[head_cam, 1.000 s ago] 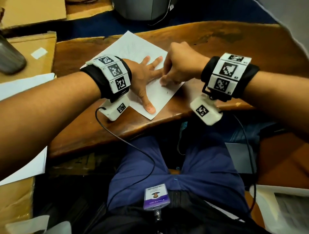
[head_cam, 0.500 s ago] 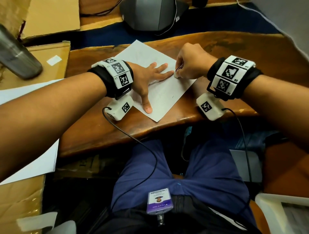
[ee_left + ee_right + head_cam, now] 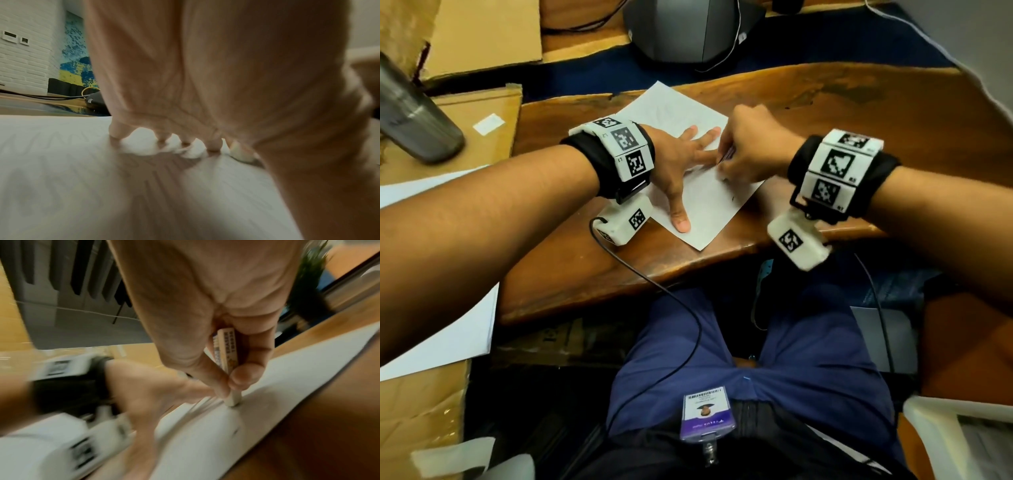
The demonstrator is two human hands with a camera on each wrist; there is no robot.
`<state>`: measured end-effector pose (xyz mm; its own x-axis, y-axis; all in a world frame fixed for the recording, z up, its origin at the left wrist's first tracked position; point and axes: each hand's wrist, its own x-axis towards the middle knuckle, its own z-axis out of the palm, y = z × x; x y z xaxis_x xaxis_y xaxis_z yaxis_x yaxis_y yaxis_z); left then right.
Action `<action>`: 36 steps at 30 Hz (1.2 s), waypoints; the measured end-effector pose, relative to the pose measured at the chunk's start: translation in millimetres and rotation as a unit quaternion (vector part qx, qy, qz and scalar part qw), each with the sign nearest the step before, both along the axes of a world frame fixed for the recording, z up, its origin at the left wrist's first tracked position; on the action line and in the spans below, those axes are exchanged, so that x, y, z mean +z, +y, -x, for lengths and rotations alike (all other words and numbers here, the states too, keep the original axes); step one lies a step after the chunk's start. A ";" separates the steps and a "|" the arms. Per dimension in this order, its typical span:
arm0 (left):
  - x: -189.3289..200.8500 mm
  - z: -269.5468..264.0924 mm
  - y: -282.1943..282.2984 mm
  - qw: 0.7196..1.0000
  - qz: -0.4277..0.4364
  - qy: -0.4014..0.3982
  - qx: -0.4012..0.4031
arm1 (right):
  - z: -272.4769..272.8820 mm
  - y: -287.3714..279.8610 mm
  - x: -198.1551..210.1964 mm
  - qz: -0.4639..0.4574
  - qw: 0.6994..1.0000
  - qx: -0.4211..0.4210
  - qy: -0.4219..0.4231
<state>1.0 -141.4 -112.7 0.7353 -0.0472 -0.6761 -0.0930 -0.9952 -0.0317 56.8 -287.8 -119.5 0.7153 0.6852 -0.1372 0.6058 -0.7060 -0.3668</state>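
Note:
A white sheet of paper (image 3: 709,209) lies at an angle on the wooden desk (image 3: 859,113). My left hand (image 3: 685,161) lies flat on the sheet with fingers spread, and the fingertips (image 3: 213,144) press the paper (image 3: 61,162). My right hand (image 3: 750,150) grips a white eraser (image 3: 231,400) in a printed sleeve between thumb and fingers. The eraser's bare end touches the paper (image 3: 205,443) just right of my left hand (image 3: 148,389). A small dark mark (image 3: 235,431) shows on the sheet below the eraser.
A steel bottle (image 3: 410,116) lies at the far left on cardboard (image 3: 479,133). A grey device (image 3: 688,31) with cables stands behind the desk. More white paper (image 3: 448,329) rests at the left. The desk's front edge (image 3: 688,270) runs just above my lap.
My right hand has shifted back and forth over the sheet beside my left hand, which has stayed flat. The head view has tilted down slightly.

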 end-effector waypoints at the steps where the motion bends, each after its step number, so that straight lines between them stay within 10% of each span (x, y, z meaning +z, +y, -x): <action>1: 0.3 0.0 -0.1 1.000 0.004 0.000 0.002 | 5.4 -0.1 -1.1 0.009 1.000 0.021 0.007; 22: -9.3 0.2 -5.8 0.999 0.039 -0.032 0.013 | -26.5 -15.2 13.5 0.013 0.997 -0.071 0.018; 36: -2.9 3.8 -16.3 1.000 -0.010 -0.020 0.005 | 5.3 -13.4 0.6 0.005 0.999 0.034 0.025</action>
